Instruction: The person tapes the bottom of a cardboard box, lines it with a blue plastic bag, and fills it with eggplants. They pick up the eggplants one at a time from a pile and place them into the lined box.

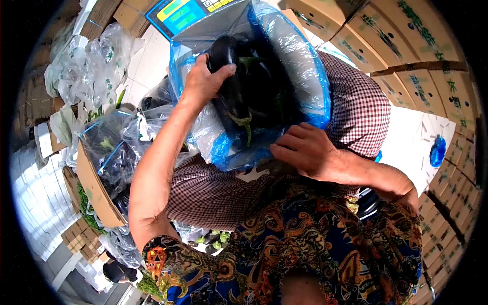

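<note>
My left hand (207, 80) is closed round a long, glossy dark eggplant (230, 96), its green stem pointing toward me. More dark eggplants (264, 84) lie beside it, inside a box lined with blue-tinted clear plastic film (305, 53). The film folds out over the box's sides. At the near right corner of the box is my right hand (307, 151), its fingers curled beside the liner's edge. What those fingers hold, if anything, is hidden.
A scale with a lit green display (180, 15) is behind the box. Cardboard boxes (396, 35) are stacked along the right. At left, an open carton (99, 188) holds plastic-covered eggplants, near crumpled clear bags (96, 61). A blue plastic scrap (437, 151) lies at right.
</note>
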Tool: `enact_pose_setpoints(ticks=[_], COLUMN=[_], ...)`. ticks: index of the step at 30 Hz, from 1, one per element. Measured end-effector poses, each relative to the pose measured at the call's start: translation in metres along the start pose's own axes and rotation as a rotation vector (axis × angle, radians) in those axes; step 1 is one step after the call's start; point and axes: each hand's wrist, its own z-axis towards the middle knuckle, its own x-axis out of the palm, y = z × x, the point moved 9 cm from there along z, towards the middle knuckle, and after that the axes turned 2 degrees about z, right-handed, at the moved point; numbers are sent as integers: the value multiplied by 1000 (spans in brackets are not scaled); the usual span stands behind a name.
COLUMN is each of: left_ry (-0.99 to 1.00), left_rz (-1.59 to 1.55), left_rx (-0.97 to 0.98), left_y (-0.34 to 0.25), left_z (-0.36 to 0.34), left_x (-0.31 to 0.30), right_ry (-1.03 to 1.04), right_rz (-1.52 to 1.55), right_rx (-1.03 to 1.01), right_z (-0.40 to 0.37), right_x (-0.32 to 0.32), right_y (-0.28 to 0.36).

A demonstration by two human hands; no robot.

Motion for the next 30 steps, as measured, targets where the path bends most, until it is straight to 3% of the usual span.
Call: enact_pose_setpoints(ticks=[5, 12, 15, 19, 22, 25, 28, 29, 30], left_ry=[-164, -118, -109, -3, -206, 138, 101, -96, -299], left_rz=[364, 70, 216, -187, 196, -118, 147, 260, 371], left_rx=[116, 280, 175, -6, 250, 63, 184, 375, 562], left_y=[-2, -34, -40, -1, -17, -6, -25, -38, -48], left_z=[-1, -6, 7, 36, 40, 36, 17, 12, 0], left_x=[14, 16, 35, 92, 94, 95, 60, 38, 17], right_ry=[53, 104, 111, 163, 151, 175, 358, 443, 359], right_rz=[-75, -86, -95, -85, -61, -7, 55, 77, 47], right_rx=[40, 80, 70, 81, 78, 86, 235, 309, 346], right_z=[2, 4, 8, 9, 6, 9, 18, 21, 33], right_x=[8, 11, 13, 9, 4, 5, 9, 9, -7], right_y=[0, -2, -1, 0, -1, -2, -18, -26, -35])
